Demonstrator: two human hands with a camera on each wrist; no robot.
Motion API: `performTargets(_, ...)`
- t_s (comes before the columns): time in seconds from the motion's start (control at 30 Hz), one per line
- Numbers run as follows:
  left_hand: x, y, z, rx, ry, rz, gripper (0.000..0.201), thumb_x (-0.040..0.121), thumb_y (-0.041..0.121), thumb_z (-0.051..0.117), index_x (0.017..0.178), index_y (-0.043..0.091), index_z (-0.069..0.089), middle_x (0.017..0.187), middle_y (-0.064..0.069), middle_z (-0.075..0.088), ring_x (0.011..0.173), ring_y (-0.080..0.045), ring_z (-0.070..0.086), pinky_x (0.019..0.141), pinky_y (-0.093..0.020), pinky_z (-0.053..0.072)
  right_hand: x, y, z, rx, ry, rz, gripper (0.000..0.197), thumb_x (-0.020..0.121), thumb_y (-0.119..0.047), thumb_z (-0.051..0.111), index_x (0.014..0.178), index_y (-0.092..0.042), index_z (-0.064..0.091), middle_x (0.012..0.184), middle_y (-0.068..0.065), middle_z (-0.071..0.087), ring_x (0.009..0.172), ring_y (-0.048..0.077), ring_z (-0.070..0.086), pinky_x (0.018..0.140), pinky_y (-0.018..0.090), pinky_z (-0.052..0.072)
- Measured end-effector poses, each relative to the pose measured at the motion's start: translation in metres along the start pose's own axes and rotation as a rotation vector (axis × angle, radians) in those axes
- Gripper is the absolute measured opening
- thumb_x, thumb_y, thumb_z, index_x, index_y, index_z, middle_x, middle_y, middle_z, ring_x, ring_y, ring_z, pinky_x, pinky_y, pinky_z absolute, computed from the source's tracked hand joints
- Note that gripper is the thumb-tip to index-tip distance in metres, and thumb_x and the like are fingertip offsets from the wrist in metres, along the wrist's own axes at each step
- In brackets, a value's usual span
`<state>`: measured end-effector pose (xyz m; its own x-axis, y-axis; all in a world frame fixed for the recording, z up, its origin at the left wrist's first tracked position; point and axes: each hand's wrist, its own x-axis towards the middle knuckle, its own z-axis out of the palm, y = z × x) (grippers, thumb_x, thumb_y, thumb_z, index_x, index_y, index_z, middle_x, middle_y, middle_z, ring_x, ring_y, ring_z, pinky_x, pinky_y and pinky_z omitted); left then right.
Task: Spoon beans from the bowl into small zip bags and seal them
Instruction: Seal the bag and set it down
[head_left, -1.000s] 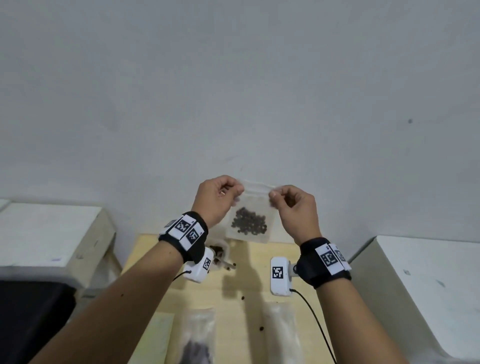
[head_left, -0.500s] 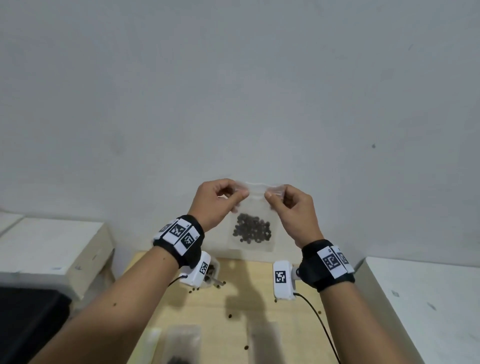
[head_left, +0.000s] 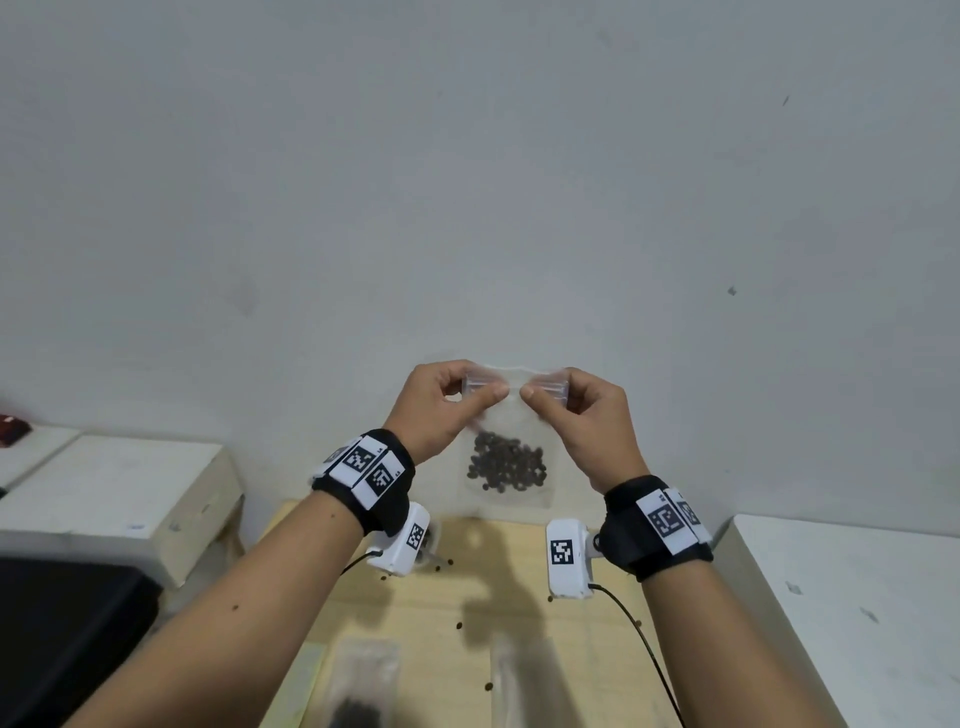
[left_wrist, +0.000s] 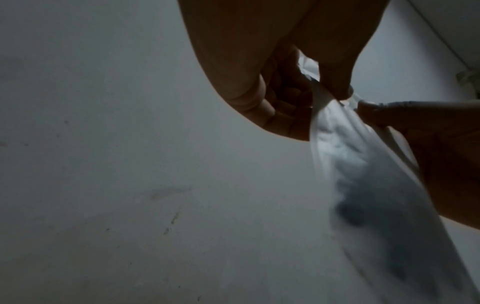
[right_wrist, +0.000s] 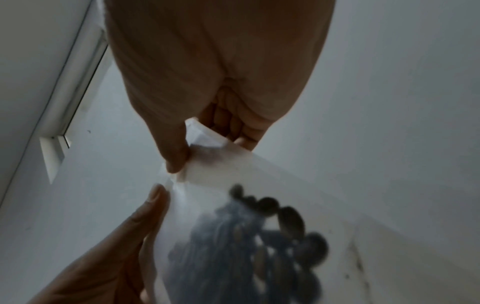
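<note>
beans in bag, above table

No readable text (markers only).

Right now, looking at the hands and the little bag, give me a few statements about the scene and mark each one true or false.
1. Both hands pinch the top edge of the zip bag. True: the left hand and the right hand each hold it at the top.
2. The bag is empty. False: dark beans sit in its lower part.
3. The bag lies flat on the wooden table. False: it hangs in the air above it.
4. Loose beans lie scattered on the table. True.
5. The right hand holds a spoon. False: it holds only the bag.
</note>
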<state>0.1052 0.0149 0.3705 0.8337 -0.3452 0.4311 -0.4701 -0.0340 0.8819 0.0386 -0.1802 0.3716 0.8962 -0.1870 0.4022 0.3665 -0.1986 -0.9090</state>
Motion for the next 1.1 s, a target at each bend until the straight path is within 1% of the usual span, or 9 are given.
performTargets(0.2,-0.014,-0.004,-0.005,0.042,-0.021,-0.042,0.01,0.09,0.021,0.082,0.095,0.012,0.08,0.089,-0.001,0.079,0.08,-0.011,0.072,0.077,-0.028,0.056,-0.009,0.003,0.011,-0.009,-0.063,0.035,0.01,0.089,-0.024,0.082,0.092,-0.015,0.081,0.088,0.004,0.078,0.081,0.017,0.07,0.078,0.035,0.054)
performTargets(0.37,-0.022,-0.014,-0.013,0.042,-0.03,-0.08,0.002,0.093,0.019,0.078,0.094,0.018,0.076,0.08,0.009,0.076,0.076,-0.008,0.071,0.071,-0.024,0.056,-0.013,0.013,0.032,-0.037,-0.044,0.025,0.009,0.09,-0.027,0.08,0.092,-0.018,0.079,0.086,0.003,0.078,0.08,0.021,0.072,0.078,0.042,0.057)
performTargets(0.5,-0.031,-0.035,-0.035,0.025,0.055,-0.175,0.009,0.092,0.027,0.08,0.095,0.019,0.077,0.084,-0.003,0.077,0.077,-0.026,0.073,0.079,-0.049,0.061,-0.023,0.042,0.049,-0.056,-0.115,0.084,0.021,0.091,-0.034,0.077,0.102,-0.017,0.075,0.097,0.004,0.078,0.092,0.024,0.074,0.085,0.047,0.059)
performTargets(0.6,-0.043,-0.061,-0.057,-0.011,0.113,-0.288,0.026,0.082,0.042,0.085,0.098,0.023,0.077,0.097,-0.006,0.079,0.087,-0.038,0.075,0.082,-0.058,0.06,-0.041,0.076,0.068,-0.065,-0.19,0.19,0.014,0.094,-0.029,0.075,0.095,-0.015,0.075,0.086,0.006,0.076,0.078,0.021,0.071,0.077,0.045,0.057)
performTargets(0.67,-0.056,-0.079,-0.067,-0.028,0.105,-0.372,0.032,0.077,0.045,0.088,0.1,0.027,0.075,0.105,-0.002,0.078,0.094,-0.03,0.076,0.081,-0.05,0.062,-0.053,0.096,0.084,-0.051,-0.189,0.267,0.011,0.096,-0.021,0.073,0.094,-0.011,0.074,0.08,0.005,0.074,0.072,0.018,0.069,0.071,0.037,0.057)
performTargets(0.77,-0.091,-0.117,-0.078,-0.049,0.044,-0.542,0.023,0.086,0.022,0.085,0.092,0.031,0.065,0.098,0.008,0.068,0.093,-0.012,0.07,0.068,-0.03,0.059,-0.067,0.125,0.111,-0.064,-0.163,0.365,0.006,0.096,-0.018,0.073,0.092,-0.014,0.075,0.078,0.0,0.075,0.07,0.014,0.069,0.069,0.029,0.055)
performTargets(0.83,-0.122,-0.152,-0.088,-0.071,-0.002,-0.634,0.018,0.085,0.011,0.085,0.085,0.02,0.069,0.089,-0.002,0.072,0.084,-0.022,0.072,0.059,-0.031,0.061,-0.08,0.147,0.127,-0.085,-0.158,0.434,0.005,0.094,-0.021,0.076,0.091,-0.017,0.076,0.079,0.002,0.076,0.072,0.016,0.069,0.072,0.033,0.057)
performTargets(0.9,-0.153,-0.183,-0.098,-0.066,-0.029,-0.712,0.014,0.084,0.007,0.085,0.081,0.012,0.072,0.079,-0.007,0.074,0.075,-0.023,0.073,0.063,-0.035,0.064,-0.098,0.171,0.143,-0.094,-0.16,0.519,0.006,0.092,-0.023,0.078,0.09,-0.018,0.077,0.081,0.011,0.076,0.072,0.019,0.068,0.074,0.037,0.058)
performTargets(1.1,-0.234,-0.26,-0.108,0.009,-0.043,-0.937,0.023,0.08,0.013,0.09,0.074,0.013,0.068,0.07,0.004,0.064,0.067,-0.016,0.064,0.059,-0.031,0.058,-0.176,0.248,0.184,-0.191,-0.201,0.815,0.027,0.085,-0.035,0.084,0.076,-0.013,0.07,0.075,0.018,0.07,0.069,0.025,0.064,0.07,0.051,0.058)
